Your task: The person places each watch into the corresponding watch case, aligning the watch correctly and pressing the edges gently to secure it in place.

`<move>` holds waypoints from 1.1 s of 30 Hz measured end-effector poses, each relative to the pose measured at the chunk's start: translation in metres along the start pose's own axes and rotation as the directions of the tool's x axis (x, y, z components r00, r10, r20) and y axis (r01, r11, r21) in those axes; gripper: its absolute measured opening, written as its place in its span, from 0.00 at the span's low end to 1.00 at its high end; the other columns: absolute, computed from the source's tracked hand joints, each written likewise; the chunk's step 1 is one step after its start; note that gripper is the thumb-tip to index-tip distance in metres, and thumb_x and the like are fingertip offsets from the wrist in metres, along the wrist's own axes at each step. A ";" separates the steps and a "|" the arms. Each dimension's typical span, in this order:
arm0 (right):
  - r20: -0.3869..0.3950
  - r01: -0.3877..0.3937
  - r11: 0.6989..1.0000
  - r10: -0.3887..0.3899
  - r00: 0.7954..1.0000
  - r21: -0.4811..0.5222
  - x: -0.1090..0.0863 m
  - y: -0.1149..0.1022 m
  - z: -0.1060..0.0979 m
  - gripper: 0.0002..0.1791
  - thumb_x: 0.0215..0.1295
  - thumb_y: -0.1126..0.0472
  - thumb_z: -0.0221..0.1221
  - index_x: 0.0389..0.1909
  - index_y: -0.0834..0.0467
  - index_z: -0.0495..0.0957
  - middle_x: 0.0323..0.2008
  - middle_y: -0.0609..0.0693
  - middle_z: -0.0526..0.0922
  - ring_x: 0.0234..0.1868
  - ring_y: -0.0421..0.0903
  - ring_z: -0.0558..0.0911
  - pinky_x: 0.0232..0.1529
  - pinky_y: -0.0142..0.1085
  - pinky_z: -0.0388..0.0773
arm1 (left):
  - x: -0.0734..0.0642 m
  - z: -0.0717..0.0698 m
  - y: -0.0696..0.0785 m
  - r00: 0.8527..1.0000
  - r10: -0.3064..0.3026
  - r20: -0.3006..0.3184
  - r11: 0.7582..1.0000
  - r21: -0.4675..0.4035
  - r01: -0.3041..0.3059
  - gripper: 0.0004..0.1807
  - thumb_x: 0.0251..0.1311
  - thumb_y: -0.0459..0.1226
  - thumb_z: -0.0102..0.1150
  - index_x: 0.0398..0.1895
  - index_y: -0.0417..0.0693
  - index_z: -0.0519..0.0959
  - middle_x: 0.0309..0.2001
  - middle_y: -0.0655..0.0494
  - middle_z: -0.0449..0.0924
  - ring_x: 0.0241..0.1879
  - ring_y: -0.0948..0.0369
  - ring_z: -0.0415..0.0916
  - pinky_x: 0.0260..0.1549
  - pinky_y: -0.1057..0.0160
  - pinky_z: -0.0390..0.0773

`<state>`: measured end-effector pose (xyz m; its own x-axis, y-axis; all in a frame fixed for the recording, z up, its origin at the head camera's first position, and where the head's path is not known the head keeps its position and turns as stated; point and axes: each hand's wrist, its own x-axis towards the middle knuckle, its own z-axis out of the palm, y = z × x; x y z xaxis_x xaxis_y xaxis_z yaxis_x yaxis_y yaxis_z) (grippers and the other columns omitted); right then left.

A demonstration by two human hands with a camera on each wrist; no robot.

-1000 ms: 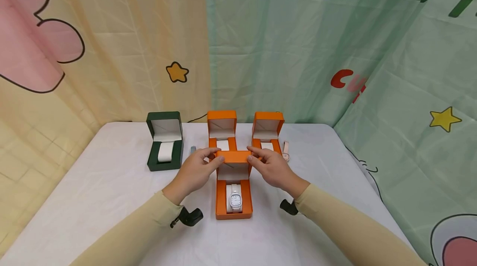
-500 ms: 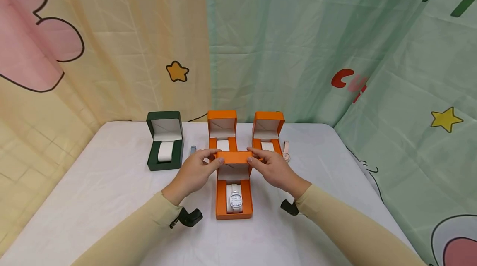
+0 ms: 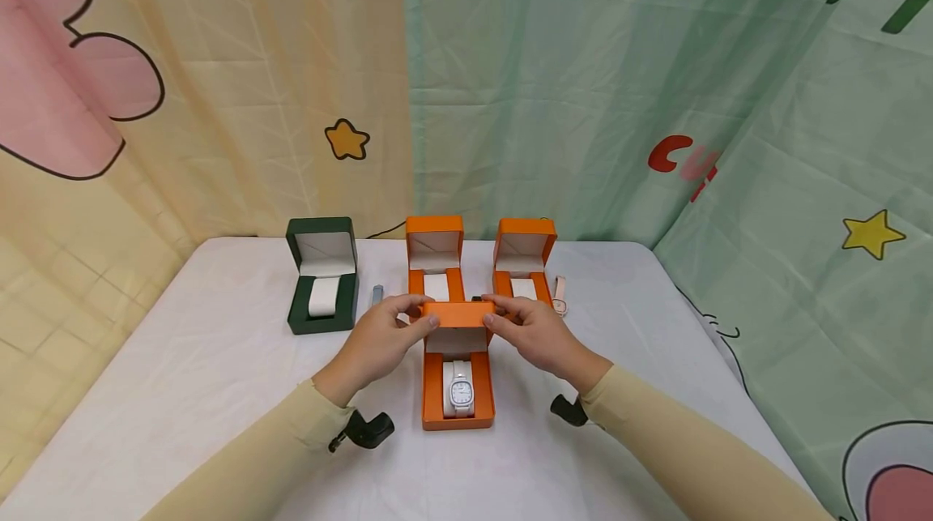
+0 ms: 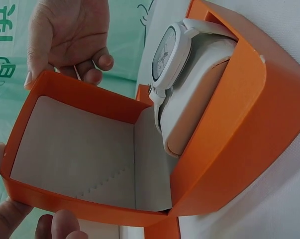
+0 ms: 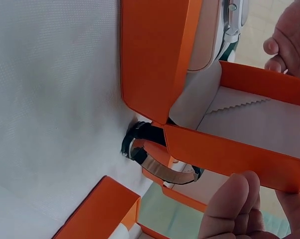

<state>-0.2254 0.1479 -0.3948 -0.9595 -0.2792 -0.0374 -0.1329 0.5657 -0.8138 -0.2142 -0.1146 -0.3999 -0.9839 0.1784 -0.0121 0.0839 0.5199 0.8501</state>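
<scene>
A white wristwatch (image 3: 461,393) sits on the cushion of the nearest orange watch box (image 3: 457,424), whose lid (image 3: 458,314) stands raised. My left hand (image 3: 381,340) pinches the lid's left top corner, thumb on the near side and fingers behind. At the right top corner my right hand (image 3: 541,336) does likewise. The left wrist view shows the watch's round-cornered case (image 4: 165,55) beside the pale lid lining (image 4: 75,149). Behind the box, in the right wrist view, lies a dark-strapped watch (image 5: 162,169), mostly hidden from the head view.
Two more orange watch boxes (image 3: 436,258) (image 3: 525,249) stand open behind, with bare white cushions. A green watch box (image 3: 323,318) is open at the left. A blue strap (image 3: 377,294) and a pink watch (image 3: 559,298) lie on the white-covered table (image 3: 219,391).
The lid has tipped slightly forward and down, with both hands following it. A dark bit of the watch behind now shows above the lid.
</scene>
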 end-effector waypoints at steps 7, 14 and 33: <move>0.020 0.000 1.000 -0.001 1.000 0.024 -0.004 0.000 0.000 0.27 0.75 0.49 0.64 0.72 0.50 0.77 0.47 0.51 0.88 0.48 0.46 0.80 0.48 0.38 0.81 | -0.004 0.000 0.000 1.000 -0.007 0.004 1.000 0.003 0.007 0.25 0.70 0.51 0.67 0.65 0.53 0.81 0.54 0.52 0.80 0.46 0.55 0.78 0.39 0.61 0.81; 0.035 0.018 1.000 -0.019 0.999 0.005 -0.007 0.002 0.000 0.28 0.75 0.49 0.64 0.72 0.50 0.77 0.37 0.48 0.87 0.41 0.46 0.79 0.40 0.37 0.77 | -0.007 0.001 0.000 1.000 -0.025 0.014 0.999 -0.028 0.025 0.25 0.69 0.49 0.68 0.66 0.54 0.81 0.57 0.51 0.80 0.45 0.55 0.78 0.39 0.61 0.82; 0.044 -0.003 1.000 0.004 0.999 -0.017 -0.017 0.001 0.000 0.25 0.72 0.51 0.67 0.68 0.48 0.81 0.54 0.50 0.88 0.37 0.46 0.79 0.34 0.35 0.79 | -0.018 0.002 -0.002 0.998 -0.048 0.043 0.996 -0.069 0.051 0.24 0.67 0.50 0.70 0.63 0.58 0.82 0.61 0.50 0.81 0.45 0.56 0.81 0.42 0.59 0.85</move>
<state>-0.2093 0.1527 -0.3948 -0.9480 -0.3113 -0.0660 -0.1345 0.5798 -0.8036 -0.1960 -0.1170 -0.4020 -0.9790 0.1896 -0.0755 0.0229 0.4696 0.8826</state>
